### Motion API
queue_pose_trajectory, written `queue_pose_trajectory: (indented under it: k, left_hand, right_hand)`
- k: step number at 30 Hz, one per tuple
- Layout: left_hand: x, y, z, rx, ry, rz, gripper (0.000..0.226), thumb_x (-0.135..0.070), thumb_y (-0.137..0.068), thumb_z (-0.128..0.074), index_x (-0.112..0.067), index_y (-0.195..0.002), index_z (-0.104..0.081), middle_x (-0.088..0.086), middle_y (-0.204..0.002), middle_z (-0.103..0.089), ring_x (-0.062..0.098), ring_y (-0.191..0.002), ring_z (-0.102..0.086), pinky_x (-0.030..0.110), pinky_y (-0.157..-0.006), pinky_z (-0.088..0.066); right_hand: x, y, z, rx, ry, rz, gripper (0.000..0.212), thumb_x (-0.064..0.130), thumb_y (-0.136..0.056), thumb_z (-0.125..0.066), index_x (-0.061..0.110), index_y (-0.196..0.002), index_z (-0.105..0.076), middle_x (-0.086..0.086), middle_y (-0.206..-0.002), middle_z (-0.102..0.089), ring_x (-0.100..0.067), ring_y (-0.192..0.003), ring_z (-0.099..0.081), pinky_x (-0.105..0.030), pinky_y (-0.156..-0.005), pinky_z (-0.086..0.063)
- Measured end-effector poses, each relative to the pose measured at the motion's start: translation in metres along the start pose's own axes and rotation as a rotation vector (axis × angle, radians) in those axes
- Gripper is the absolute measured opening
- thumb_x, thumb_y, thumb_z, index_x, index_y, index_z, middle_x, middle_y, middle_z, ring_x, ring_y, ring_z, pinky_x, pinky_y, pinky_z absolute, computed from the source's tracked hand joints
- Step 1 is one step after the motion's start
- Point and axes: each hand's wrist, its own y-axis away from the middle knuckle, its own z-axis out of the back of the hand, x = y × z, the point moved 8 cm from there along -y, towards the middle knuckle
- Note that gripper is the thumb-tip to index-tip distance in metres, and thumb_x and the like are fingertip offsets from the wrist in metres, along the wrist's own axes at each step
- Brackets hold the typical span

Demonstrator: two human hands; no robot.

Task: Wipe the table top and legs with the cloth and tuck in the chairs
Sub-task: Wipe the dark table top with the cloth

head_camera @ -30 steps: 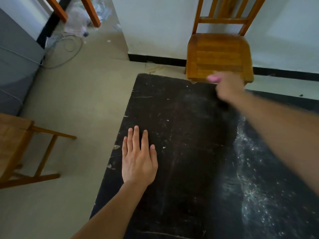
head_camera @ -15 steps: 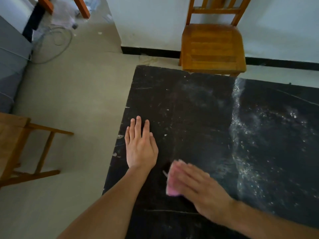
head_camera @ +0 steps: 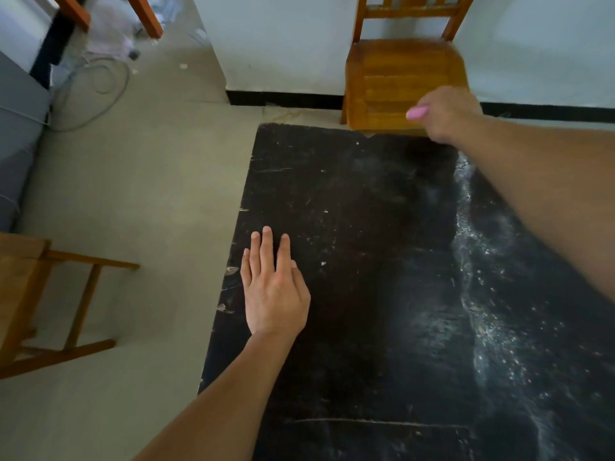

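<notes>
A black, scratched table top (head_camera: 366, 227) fills the lower right, with a band of white dust (head_camera: 472, 277) running down its right part. My left hand (head_camera: 273, 291) lies flat on the table near its left edge, fingers straight. My right hand (head_camera: 446, 114) is stretched to the table's far edge and grips a pink cloth (head_camera: 416, 112), of which only a small end shows. A wooden chair (head_camera: 402, 74) stands just beyond that edge against the wall. Another wooden chair (head_camera: 30, 294) stands on the floor to the left, apart from the table.
A white wall with a black skirting (head_camera: 286, 99) runs behind the table. Loose cables (head_camera: 100, 84) lie on the beige floor at the upper left, beside a grey piece of furniture (head_camera: 16, 128) and further wooden legs (head_camera: 146, 15).
My right hand with the cloth swept from the far edge back to the near side beside my left hand, then out to the far edge again. My left hand stayed put.
</notes>
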Motion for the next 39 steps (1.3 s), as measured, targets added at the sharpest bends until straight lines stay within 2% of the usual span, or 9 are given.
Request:
queue_pose_trajectory:
  k: [4, 10, 16, 23, 26, 29, 35, 37, 39]
  left_hand:
    - [0.0, -0.002, -0.001, 0.017, -0.014, -0.008, 0.048, -0.029, -0.101, -0.025, -0.014, -0.145, -0.036, 0.01, -0.157, -0.021, 0.027, -0.147, -0.011, 0.042, -0.119, -0.008]
    - [-0.002, -0.003, 0.001, 0.064, 0.037, -0.003, 0.05, -0.028, -0.1, -0.031, -0.011, -0.147, -0.032, 0.013, -0.159, -0.015, 0.028, -0.147, -0.004, 0.044, -0.12, -0.004]
    - [-0.008, -0.004, 0.002, 0.114, 0.044, -0.062, 0.054, -0.036, -0.098, -0.036, -0.013, -0.146, -0.031, 0.013, -0.159, -0.014, 0.029, -0.147, -0.003, 0.048, -0.119, -0.003]
    - [-0.057, 0.042, -0.002, 0.198, -0.049, -0.579, 0.053, -0.033, -0.098, -0.041, -0.01, -0.145, -0.031, 0.015, -0.158, -0.016, 0.028, -0.147, -0.006, 0.045, -0.119, -0.002]
    - [-0.08, 0.044, -0.009, 0.213, -0.036, -0.655, 0.054, -0.033, -0.098, -0.041, -0.008, -0.145, -0.032, 0.016, -0.157, -0.018, 0.029, -0.147, -0.008, 0.047, -0.119, -0.005]
    - [-0.081, 0.04, -0.02, 0.209, -0.062, -0.61, 0.056, -0.036, -0.098, -0.038, -0.007, -0.146, -0.029, 0.016, -0.157, -0.017, 0.029, -0.147, -0.007, 0.046, -0.12, -0.006]
    - [-0.082, 0.038, -0.025, 0.17, -0.094, -0.623, 0.057, -0.037, -0.097, -0.037, -0.008, -0.145, -0.028, 0.015, -0.157, -0.016, 0.028, -0.147, -0.006, 0.045, -0.119, -0.005]
    - [-0.082, 0.037, -0.024, 0.185, -0.104, -0.622, 0.057, -0.037, -0.097, -0.037, -0.008, -0.145, -0.028, 0.015, -0.158, -0.016, 0.028, -0.147, -0.006, 0.045, -0.119, -0.005]
    - [-0.081, 0.039, -0.022, 0.196, -0.096, -0.621, 0.056, -0.036, -0.097, -0.038, -0.008, -0.145, -0.029, 0.015, -0.157, -0.016, 0.029, -0.147, -0.006, 0.046, -0.119, -0.005]
  right_hand:
    - [0.013, 0.057, 0.018, -0.182, -0.198, 0.208, 0.031, 0.019, -0.098, -0.049, 0.02, -0.127, -0.06, -0.005, -0.136, -0.056, -0.025, -0.129, -0.05, -0.042, -0.11, -0.038]
    - [-0.022, 0.244, -0.027, -0.285, -0.356, 0.183, 0.045, 0.009, -0.094, -0.04, 0.012, -0.137, -0.053, -0.008, -0.143, -0.052, -0.02, -0.133, -0.048, -0.044, -0.113, -0.038]
    - [-0.094, 0.446, -0.08, -0.388, -0.407, -0.225, 0.052, -0.006, -0.09, -0.051, 0.012, -0.138, -0.051, -0.003, -0.144, -0.05, -0.02, -0.13, -0.051, -0.042, -0.109, -0.043]
    - [-0.151, 0.655, -0.115, -0.525, -0.448, -1.047, 0.048, -0.002, -0.095, -0.047, 0.014, -0.14, -0.046, -0.009, -0.144, -0.048, -0.028, -0.132, -0.046, -0.045, -0.111, -0.036]
    - [-0.141, 0.649, -0.138, -0.598, -0.48, -1.186, 0.042, -0.002, -0.095, -0.042, 0.018, -0.131, -0.05, -0.007, -0.135, -0.051, -0.029, -0.127, -0.048, -0.044, -0.108, -0.039]
    - [-0.139, 0.586, -0.138, -0.702, -0.42, -1.285, 0.049, -0.014, -0.081, -0.049, 0.009, -0.124, -0.057, -0.009, -0.137, -0.051, -0.028, -0.136, -0.038, -0.043, -0.119, -0.024]
    - [-0.125, 0.378, -0.084, -0.524, -0.78, -0.622, 0.045, -0.008, -0.09, -0.049, 0.013, -0.128, -0.061, -0.009, -0.132, -0.058, -0.023, -0.122, -0.052, -0.033, -0.109, -0.039]
    - [-0.144, 0.406, -0.067, -0.606, -0.87, -0.709, 0.047, -0.008, -0.093, -0.046, 0.015, -0.131, -0.059, -0.006, -0.134, -0.058, -0.012, -0.117, -0.052, -0.017, -0.105, -0.037]
    - [-0.164, 0.481, -0.062, -0.74, -0.804, -0.882, 0.051, -0.009, -0.093, -0.046, 0.017, -0.136, -0.055, -0.002, -0.142, -0.052, -0.011, -0.125, -0.048, -0.023, -0.11, -0.035]
